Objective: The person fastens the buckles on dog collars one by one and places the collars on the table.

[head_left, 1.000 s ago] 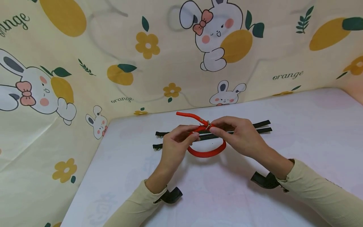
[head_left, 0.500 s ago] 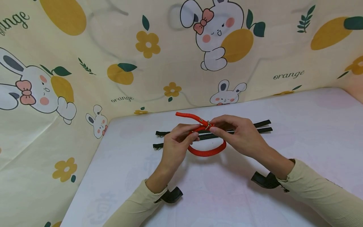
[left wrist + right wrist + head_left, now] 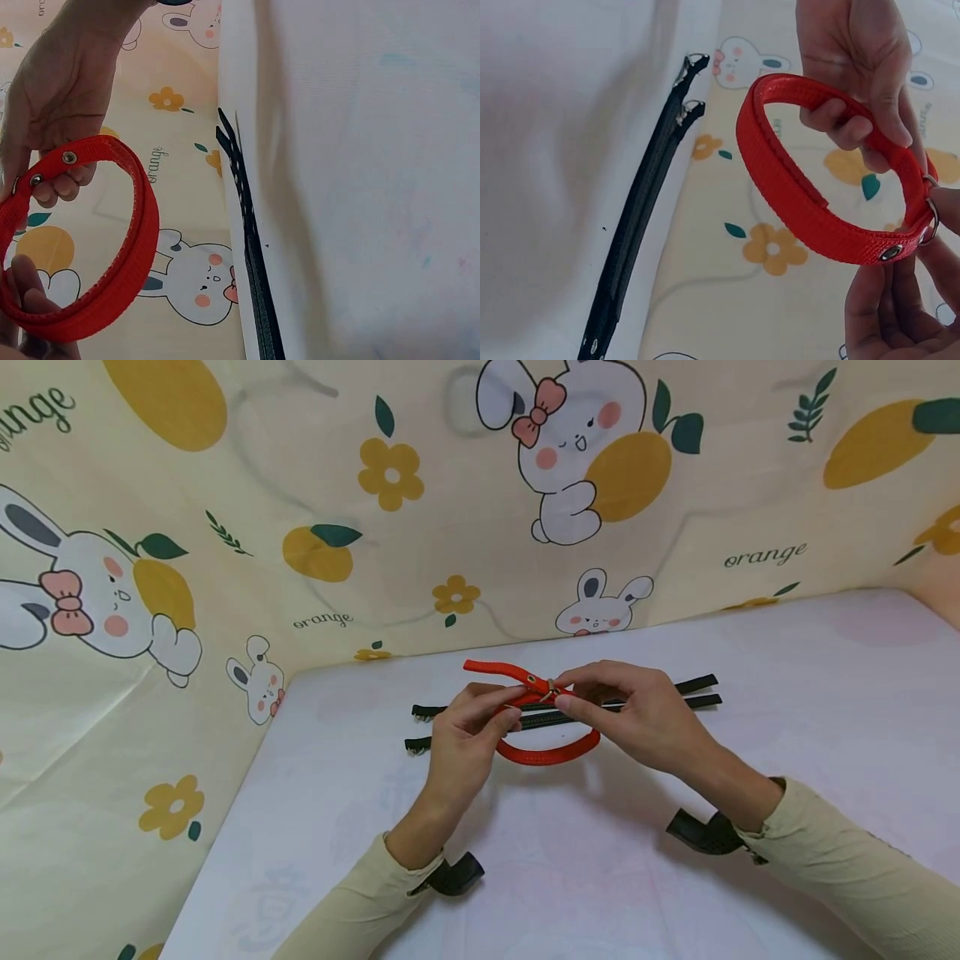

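Near the far edge of the white table [image 3: 750,693], toward its middle, both hands hold a red collar [image 3: 551,754] lifted just above the surface. The collar is bent into a loop; its free end sticks out to the left past the buckle [image 3: 550,688], pointing toward the far-left corner. The left hand [image 3: 468,735] pinches the strap on the left side of the loop, thumb and forefinger pressed together on the webbing, other fingers curled under. The right hand [image 3: 637,714] pinches at the buckle, fingertips closed on the metal ring where the strap passes through. In the right wrist view the red collar [image 3: 810,202] shows a metal eyelet on the strap and the ring at the right, held between fingertips. In the left wrist view the red collar [image 3: 112,247] shows two eyelets near the fingers.

Behind the hands, two black collars [image 3: 690,692] lie flat and straight, side by side, parallel to the far edge; they are partly hidden by the hands. Their buckle ends point toward the left side of the table.

A cartoon rabbit-and-orange printed cloth [image 3: 300,510] stands as a backdrop along the far and left edges. Beige sleeves cover both forearms, each with a black wrist mount.
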The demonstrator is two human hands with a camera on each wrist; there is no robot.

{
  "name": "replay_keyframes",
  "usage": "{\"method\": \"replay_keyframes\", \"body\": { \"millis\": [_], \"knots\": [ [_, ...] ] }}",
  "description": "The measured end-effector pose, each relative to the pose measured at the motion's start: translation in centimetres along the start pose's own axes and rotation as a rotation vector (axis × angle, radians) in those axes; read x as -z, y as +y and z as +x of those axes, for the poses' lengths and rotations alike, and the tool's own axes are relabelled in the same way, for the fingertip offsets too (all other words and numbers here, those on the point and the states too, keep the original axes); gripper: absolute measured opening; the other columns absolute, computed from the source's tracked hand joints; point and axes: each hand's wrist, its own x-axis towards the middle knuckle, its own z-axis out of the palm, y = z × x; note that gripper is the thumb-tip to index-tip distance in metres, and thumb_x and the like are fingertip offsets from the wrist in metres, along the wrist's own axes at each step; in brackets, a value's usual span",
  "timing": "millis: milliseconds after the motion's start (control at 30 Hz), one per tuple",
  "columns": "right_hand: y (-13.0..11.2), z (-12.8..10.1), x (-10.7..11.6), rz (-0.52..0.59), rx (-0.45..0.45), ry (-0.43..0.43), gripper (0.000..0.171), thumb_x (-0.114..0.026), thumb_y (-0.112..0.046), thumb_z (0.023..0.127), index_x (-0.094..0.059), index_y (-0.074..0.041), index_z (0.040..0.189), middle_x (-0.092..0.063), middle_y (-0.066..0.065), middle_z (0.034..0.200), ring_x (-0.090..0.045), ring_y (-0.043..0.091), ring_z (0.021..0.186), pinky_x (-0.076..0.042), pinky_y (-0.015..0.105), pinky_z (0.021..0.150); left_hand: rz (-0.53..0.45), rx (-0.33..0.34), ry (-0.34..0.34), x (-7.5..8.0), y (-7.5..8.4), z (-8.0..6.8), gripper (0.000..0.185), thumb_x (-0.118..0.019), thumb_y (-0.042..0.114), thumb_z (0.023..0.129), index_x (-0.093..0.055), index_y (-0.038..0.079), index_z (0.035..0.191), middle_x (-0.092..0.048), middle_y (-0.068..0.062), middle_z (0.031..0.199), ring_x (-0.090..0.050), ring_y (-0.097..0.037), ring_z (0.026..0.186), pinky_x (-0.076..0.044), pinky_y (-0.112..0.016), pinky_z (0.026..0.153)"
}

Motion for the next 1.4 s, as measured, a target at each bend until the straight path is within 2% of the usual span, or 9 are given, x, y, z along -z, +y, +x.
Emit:
{"method": "replay_keyframes", "body": {
  "millis": [267, 367, 567, 733, 833, 933, 1067, 1233, 1400],
  "knots": [
    [0.0, 0.0, -0.1, 0.004, 0.002, 0.002, 0.021, -0.071, -0.038, 0.092, -0.073, -0.032, 0.112, -0.07, -0.01, 0.1, -0.067, 0.008, 0.087, -0.051, 0.024, 0.078, 0.027, -0.035, -0.005, 0.0, 0.1, 0.1, 0.027, -0.065, 0.001, 0.093, -0.071, 0.0, 0.12, -0.062, -0.015, 0.112, -0.061, -0.014, 0.081, -0.053, -0.019, 0.072],
    [-0.1, 0.0, -0.1, 0.023, 0.001, 0.003, 0.019, -0.072, -0.036, 0.092, -0.073, -0.033, 0.111, -0.07, -0.009, 0.098, -0.066, 0.009, 0.085, -0.05, 0.023, 0.076, 0.039, -0.038, -0.003, 0.1, 0.1, 0.1, 0.027, -0.065, 0.0, 0.093, -0.071, 0.0, 0.119, -0.062, -0.014, 0.111, -0.06, -0.018, 0.082, -0.053, -0.02, 0.072],
    [-0.3, 0.0, 0.0, 0.028, -0.001, -0.001, 0.017, -0.072, -0.035, 0.092, -0.073, -0.035, 0.108, -0.069, -0.011, 0.099, -0.064, 0.009, 0.086, -0.052, 0.02, 0.079, 0.035, 0.018, 0.022, 0.2, 0.4, 0.2, 0.027, -0.065, 0.002, 0.093, -0.068, 0.002, 0.12, -0.063, -0.013, 0.113, -0.062, -0.02, 0.087, -0.055, -0.021, 0.077],
    [-0.2, 0.1, 0.1, 0.004, -0.018, 0.005, 0.018, -0.071, -0.038, 0.092, -0.073, -0.034, 0.11, -0.069, -0.01, 0.101, -0.065, 0.009, 0.087, -0.052, 0.021, 0.078, -0.084, 0.148, 0.023, 0.4, 0.7, 0.5, 0.037, -0.066, 0.003, 0.093, -0.05, 0.005, 0.127, -0.062, -0.012, 0.117, -0.064, -0.025, 0.092, -0.057, -0.023, 0.08],
    [0.0, 0.1, 0.1, -0.005, -0.012, -0.002, 0.022, -0.07, -0.039, 0.093, -0.072, -0.032, 0.113, -0.069, -0.01, 0.105, -0.067, 0.009, 0.089, -0.052, 0.022, 0.077, -0.178, 0.21, 0.025, 0.6, 0.8, 0.7, 0.04, -0.064, 0.004, 0.095, -0.046, 0.009, 0.131, -0.06, -0.012, 0.116, -0.064, -0.024, 0.087, -0.057, -0.024, 0.079],
    [0.2, 0.2, 0.1, -0.003, 0.002, -0.025, 0.025, -0.071, -0.037, 0.092, -0.071, -0.03, 0.116, -0.069, -0.01, 0.109, -0.068, 0.008, 0.091, -0.054, 0.022, 0.079, -0.238, 0.24, 0.037, 0.8, 1.0, 0.9, 0.038, -0.059, 0.012, 0.1, -0.046, 0.013, 0.136, -0.06, -0.008, 0.115, -0.062, -0.018, 0.087, -0.055, -0.025, 0.077],
    [0.4, 0.3, 0.0, -0.008, 0.021, -0.049, 0.03, -0.077, -0.03, 0.088, -0.071, -0.026, 0.117, -0.07, -0.006, 0.101, -0.068, 0.009, 0.088, -0.056, 0.022, 0.078, -0.322, 0.258, 0.081, 1.0, 1.1, 1.0, 0.035, -0.052, 0.019, 0.104, -0.049, 0.019, 0.138, -0.062, -0.001, 0.113, -0.06, -0.016, 0.1, -0.052, -0.026, 0.079],
    [0.2, 0.4, 0.0, -0.007, 0.025, -0.078, 0.038, -0.079, -0.033, 0.085, -0.069, -0.024, 0.12, -0.072, -0.005, 0.102, -0.067, 0.011, 0.091, -0.056, 0.028, 0.082, -0.467, 0.309, 0.168, 1.2, 1.1, 1.3, 0.023, -0.05, 0.012, 0.104, -0.059, 0.025, 0.121, -0.064, 0.004, 0.104, -0.058, -0.016, 0.102, -0.049, -0.027, 0.085],
    [0.2, 0.4, 0.0, -0.038, -0.009, -0.138, 0.036, -0.075, -0.04, 0.088, -0.066, -0.029, 0.121, -0.074, -0.009, 0.105, -0.068, 0.012, 0.102, -0.054, 0.041, 0.088, -0.548, 0.361, 0.191, 1.3, 1.0, 1.2, 0.018, -0.052, 0.013, 0.103, -0.061, 0.028, 0.109, -0.065, 0.006, 0.101, -0.056, -0.014, 0.101, -0.044, -0.027, 0.08]
  ]
}}
